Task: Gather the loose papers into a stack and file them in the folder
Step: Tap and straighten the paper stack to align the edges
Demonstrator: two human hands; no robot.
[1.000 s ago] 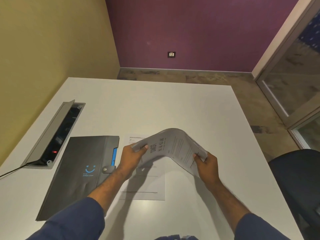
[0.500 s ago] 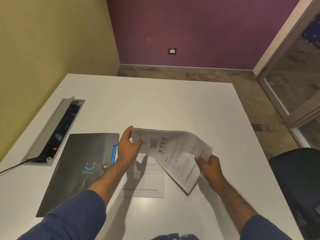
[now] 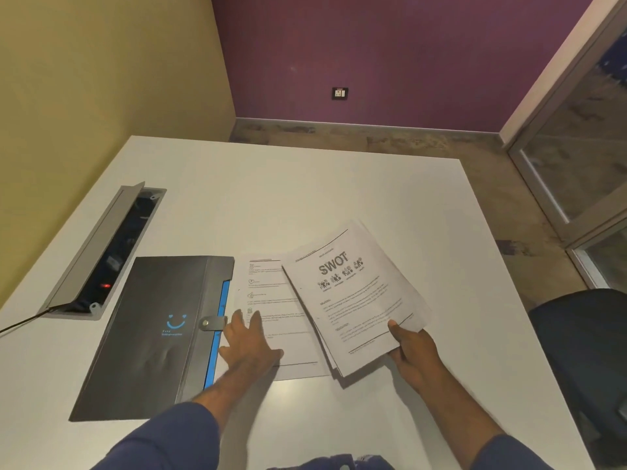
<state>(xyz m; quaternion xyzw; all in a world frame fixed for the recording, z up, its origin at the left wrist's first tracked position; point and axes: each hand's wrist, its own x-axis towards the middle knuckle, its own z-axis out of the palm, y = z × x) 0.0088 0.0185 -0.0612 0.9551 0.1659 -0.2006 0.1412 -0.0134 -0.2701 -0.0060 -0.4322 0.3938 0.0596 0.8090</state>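
Left hand (image 3: 249, 344) has let go of the SWOT stack (image 3: 356, 300), now flat on the loose sheet (image 3: 271, 300) | right hand (image 3: 412, 347) pinches stack, 3 o'clock of closed folder (image 3: 152, 334) on worktop (image 3: 305, 198) | gathering; next, likely lift sheet under stack.

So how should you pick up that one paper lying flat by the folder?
Probably by its right long edge. The single sheet lies flat on the table, left hand resting on it, and its left edge sits close beside the folder. The held stack overlaps its right side, so lift that stack away first.
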